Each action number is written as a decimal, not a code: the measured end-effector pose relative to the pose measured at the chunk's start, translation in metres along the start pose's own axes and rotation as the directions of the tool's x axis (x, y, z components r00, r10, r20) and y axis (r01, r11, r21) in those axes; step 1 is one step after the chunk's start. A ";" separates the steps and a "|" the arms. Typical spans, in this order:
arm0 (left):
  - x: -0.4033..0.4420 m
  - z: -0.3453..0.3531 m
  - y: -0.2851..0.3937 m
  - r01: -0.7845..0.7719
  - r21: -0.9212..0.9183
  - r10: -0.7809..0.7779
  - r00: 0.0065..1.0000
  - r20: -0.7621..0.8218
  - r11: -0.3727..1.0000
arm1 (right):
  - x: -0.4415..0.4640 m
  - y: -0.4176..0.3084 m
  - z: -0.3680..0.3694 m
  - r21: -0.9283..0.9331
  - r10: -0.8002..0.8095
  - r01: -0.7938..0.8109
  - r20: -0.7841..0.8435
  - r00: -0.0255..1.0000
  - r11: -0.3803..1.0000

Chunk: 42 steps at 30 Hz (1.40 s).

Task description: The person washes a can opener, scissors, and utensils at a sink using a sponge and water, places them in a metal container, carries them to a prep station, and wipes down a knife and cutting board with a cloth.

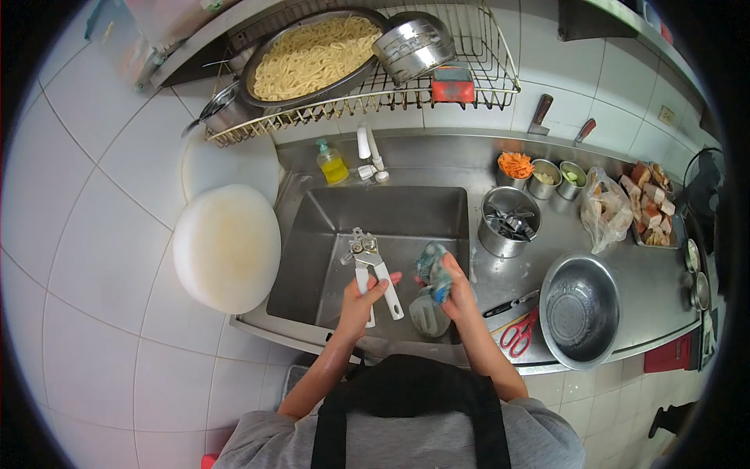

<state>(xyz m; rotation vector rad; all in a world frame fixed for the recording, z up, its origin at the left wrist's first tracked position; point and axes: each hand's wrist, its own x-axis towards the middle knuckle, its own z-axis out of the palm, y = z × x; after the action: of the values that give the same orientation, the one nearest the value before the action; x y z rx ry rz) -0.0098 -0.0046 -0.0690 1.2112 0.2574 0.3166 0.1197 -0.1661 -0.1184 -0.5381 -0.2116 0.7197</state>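
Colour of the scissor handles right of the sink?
Red; the scissor handles show best in the head view.

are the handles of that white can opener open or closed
Open: the can opener is in the left hand, its two white handles spread in a V with a clear gap between their ends.

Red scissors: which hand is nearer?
Right: the right hand is over the right side of the sink, left of the scissors; the left hand is farther left, mid-sink.
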 end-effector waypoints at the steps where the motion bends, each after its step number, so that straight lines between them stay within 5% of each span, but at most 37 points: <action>1: -0.001 0.001 0.003 0.001 -0.025 -0.001 1.000 0.002 1.000 | 0.003 0.001 -0.002 0.187 0.077 -0.074 -0.010 0.997 0.980; 7: 0.000 0.006 0.012 -0.013 0.010 0.014 1.000 -0.019 1.000 | -0.002 -0.010 0.023 0.515 0.109 -0.098 0.010 0.994 0.852; 16: -0.002 0.013 0.014 -0.051 -0.064 0.057 0.994 0.094 0.997 | -0.001 -0.004 0.030 0.510 0.117 -0.094 -0.012 0.993 0.855; 22: 0.002 0.006 0.021 -0.125 0.079 0.124 0.992 0.025 0.989 | -0.002 -0.001 0.029 0.538 0.161 -0.147 0.021 0.987 0.830; 25: 0.006 0.002 0.016 -0.062 0.145 0.056 0.997 0.045 0.988 | 0.000 0.005 0.032 0.399 0.170 -0.191 0.089 0.981 0.897; 42: 0.007 0.004 0.024 -0.044 0.024 0.042 0.996 0.084 0.999 | -0.010 0.007 0.023 0.574 0.210 -0.336 0.276 0.938 0.747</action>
<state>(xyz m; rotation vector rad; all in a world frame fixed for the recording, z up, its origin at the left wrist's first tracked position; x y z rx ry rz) -0.0040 0.0022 -0.0456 1.2534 0.1640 0.3000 0.1005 -0.1593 -0.1026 0.1419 -0.0662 1.0775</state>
